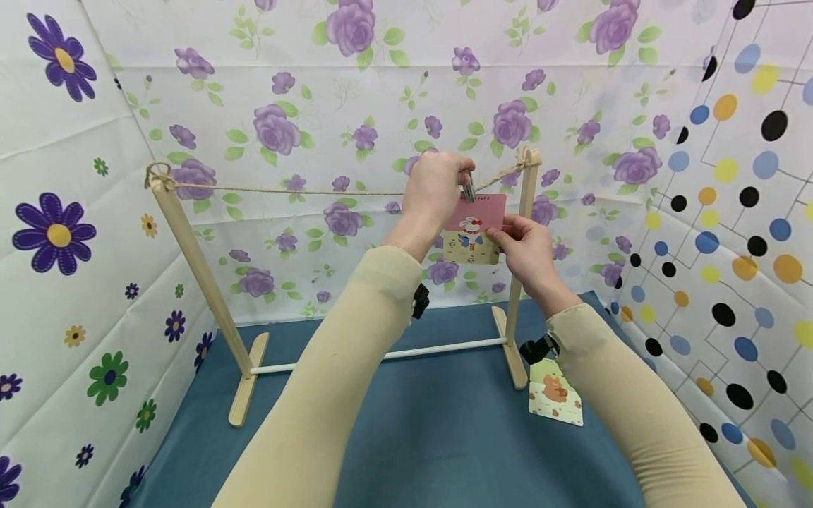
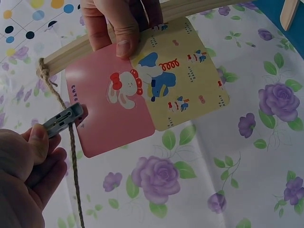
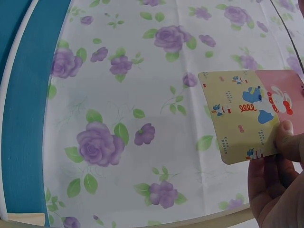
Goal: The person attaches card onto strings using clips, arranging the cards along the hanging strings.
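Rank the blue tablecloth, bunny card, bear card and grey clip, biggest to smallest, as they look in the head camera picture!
1. Blue tablecloth
2. Bunny card and bear card: too alike to rank, since both are partly covered and nearness to the camera is unsure
3. Grey clip

The blue table carries a wooden frame; beside it, a card.

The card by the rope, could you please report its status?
Right hand gripping card. Left hand pinching grey clip at rope and card's top edge. No obstruction visible.
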`<state>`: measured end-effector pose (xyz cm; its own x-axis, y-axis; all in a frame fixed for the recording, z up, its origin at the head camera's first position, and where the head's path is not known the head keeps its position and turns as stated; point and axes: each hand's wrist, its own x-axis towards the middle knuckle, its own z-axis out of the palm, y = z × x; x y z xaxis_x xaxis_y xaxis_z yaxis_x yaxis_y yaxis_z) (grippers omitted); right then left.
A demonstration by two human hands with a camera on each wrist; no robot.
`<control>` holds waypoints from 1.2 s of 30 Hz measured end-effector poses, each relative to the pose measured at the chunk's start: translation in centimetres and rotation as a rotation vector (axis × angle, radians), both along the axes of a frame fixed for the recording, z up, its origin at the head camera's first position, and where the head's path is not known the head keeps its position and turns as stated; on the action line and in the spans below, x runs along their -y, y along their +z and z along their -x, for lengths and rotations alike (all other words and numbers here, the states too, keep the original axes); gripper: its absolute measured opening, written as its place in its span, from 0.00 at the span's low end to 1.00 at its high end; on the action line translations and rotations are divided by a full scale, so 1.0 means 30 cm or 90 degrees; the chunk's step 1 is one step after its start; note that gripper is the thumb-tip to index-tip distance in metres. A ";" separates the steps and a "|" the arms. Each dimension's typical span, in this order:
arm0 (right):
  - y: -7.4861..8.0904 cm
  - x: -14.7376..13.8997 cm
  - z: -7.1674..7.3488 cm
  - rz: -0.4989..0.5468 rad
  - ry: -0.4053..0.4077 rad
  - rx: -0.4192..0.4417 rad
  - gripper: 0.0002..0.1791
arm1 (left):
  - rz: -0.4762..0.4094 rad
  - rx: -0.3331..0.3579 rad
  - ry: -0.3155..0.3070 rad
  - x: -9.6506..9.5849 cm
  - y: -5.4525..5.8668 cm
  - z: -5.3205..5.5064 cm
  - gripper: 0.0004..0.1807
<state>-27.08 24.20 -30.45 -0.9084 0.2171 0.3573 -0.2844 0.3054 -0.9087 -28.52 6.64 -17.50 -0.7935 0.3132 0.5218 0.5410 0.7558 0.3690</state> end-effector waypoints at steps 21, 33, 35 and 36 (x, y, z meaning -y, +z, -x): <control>-0.006 -0.001 0.000 -0.008 0.013 -0.014 0.17 | 0.109 -0.013 -0.009 -0.005 -0.007 0.009 0.28; -0.012 -0.006 0.001 -0.006 0.023 -0.034 0.17 | 0.128 0.004 -0.022 0.002 -0.013 0.009 0.23; -0.015 -0.007 0.000 -0.008 0.025 -0.038 0.18 | 0.126 0.007 -0.027 0.004 -0.017 0.010 0.26; -0.016 -0.008 -0.003 -0.009 0.028 -0.040 0.19 | 0.123 0.010 -0.029 0.006 -0.019 0.010 0.27</control>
